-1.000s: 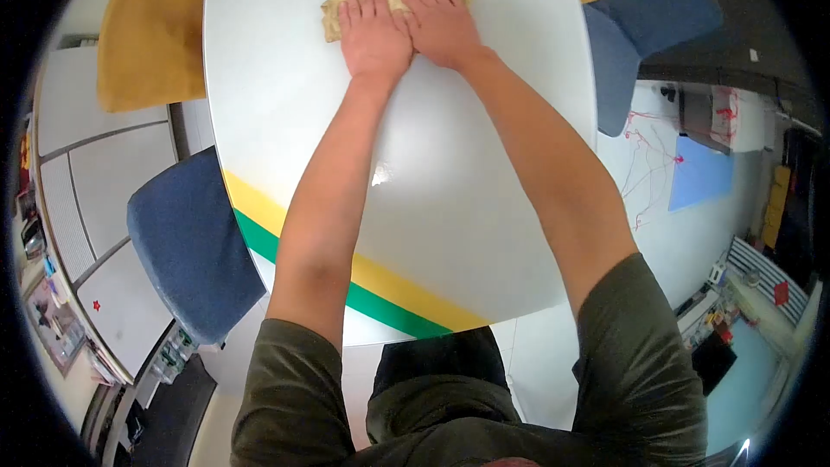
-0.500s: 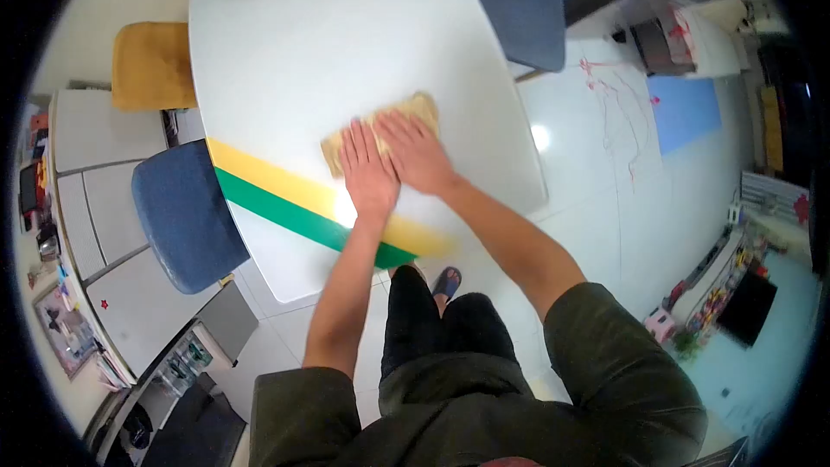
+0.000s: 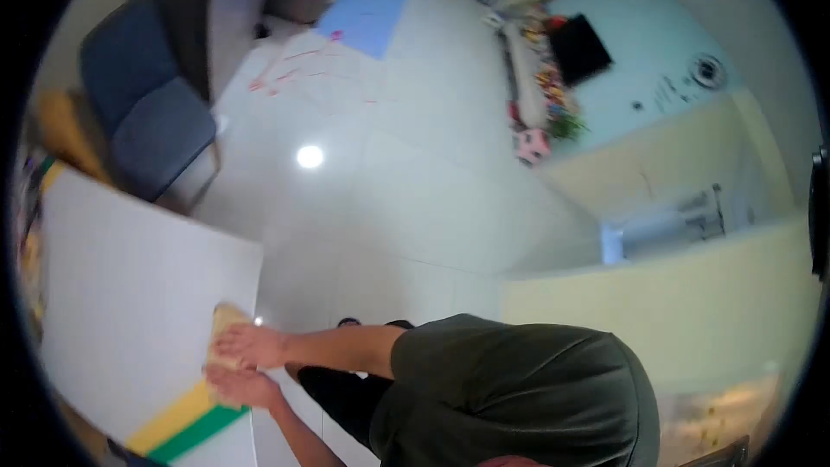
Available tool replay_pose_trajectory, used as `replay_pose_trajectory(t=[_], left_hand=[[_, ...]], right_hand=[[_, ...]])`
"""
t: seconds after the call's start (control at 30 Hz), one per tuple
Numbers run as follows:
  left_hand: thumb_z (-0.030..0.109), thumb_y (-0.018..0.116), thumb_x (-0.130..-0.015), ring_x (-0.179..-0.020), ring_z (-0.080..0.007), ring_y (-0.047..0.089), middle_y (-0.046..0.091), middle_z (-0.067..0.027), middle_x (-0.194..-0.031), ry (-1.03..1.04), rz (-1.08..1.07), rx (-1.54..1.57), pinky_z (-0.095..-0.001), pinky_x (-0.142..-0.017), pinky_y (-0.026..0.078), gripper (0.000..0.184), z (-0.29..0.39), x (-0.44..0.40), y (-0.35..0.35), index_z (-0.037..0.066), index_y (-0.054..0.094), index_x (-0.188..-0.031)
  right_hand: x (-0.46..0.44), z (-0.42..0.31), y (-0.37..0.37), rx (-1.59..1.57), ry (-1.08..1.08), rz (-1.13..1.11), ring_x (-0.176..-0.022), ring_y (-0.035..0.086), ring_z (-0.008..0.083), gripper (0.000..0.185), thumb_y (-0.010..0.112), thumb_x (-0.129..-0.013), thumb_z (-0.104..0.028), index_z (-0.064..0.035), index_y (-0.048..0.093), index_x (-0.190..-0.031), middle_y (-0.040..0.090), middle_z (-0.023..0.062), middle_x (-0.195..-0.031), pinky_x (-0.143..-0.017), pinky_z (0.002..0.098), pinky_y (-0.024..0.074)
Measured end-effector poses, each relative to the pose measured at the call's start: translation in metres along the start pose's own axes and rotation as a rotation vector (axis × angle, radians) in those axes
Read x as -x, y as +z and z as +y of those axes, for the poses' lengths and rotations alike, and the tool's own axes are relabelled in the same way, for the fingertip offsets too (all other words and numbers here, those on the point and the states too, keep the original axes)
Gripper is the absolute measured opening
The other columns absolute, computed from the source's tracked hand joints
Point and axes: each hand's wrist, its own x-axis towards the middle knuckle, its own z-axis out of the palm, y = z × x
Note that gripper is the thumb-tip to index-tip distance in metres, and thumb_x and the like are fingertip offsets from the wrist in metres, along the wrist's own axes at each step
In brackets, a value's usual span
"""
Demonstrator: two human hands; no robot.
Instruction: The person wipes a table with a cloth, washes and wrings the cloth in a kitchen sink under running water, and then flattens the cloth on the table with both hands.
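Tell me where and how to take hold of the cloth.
Probably pinch the cloth by its end beyond the right hand, coming from the person's right. That end lies uncovered on the table, while the right hand and left hand rest flat over its middle.

The hands (image 3: 251,346) hide much of the tan cloth (image 3: 227,316), its edges blurred.

The right hand (image 3: 252,346) and left hand (image 3: 242,387) lie side by side on a cloth (image 3: 228,317), near the edge of the tabletop (image 3: 130,285). In view, the tabletop spreads left of the hands, a chair (image 3: 160,134) stands up and left beyond it, and floor (image 3: 415,190) stretches above and right.
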Motion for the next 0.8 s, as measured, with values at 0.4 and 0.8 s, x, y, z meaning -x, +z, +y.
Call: replay_pose_trajectory(t=[0.4,0.8], left_hand=[[0.045,0.03,-0.113,-0.15,-0.0334,0.038,0.036,-0.0085,-0.167,0.098,0.134,-0.116,-0.0466,-0.121,0.034,0.06,-0.11,-0.21,0.072,0.012,0.035,-0.162],[0.043,0.04,-0.111,-0.142,-0.0348,0.047,0.048,-0.0178,-0.157,0.296,0.287,-0.143,-0.0502,-0.112,0.042,0.058,-0.202,-0.42,0.155,0.004,0.044,-0.154]], right_hand=[[-0.226,0.075,0.053,0.076,-0.061,0.349,-0.145,0.043,0.0319,0.052,0.066,-0.086,-0.03,-0.0042,0.066,-0.132,0.057,0.0123,-0.148,-0.126,0.052,0.0242],[-0.446,0.174,0.062,0.221,0.0,0.334,-0.132,0.055,0.0366,0.059,0.077,-0.073,-0.033,-0.0099,0.067,-0.127,0.064,0.0142,-0.135,-0.119,0.0457,0.0359]])
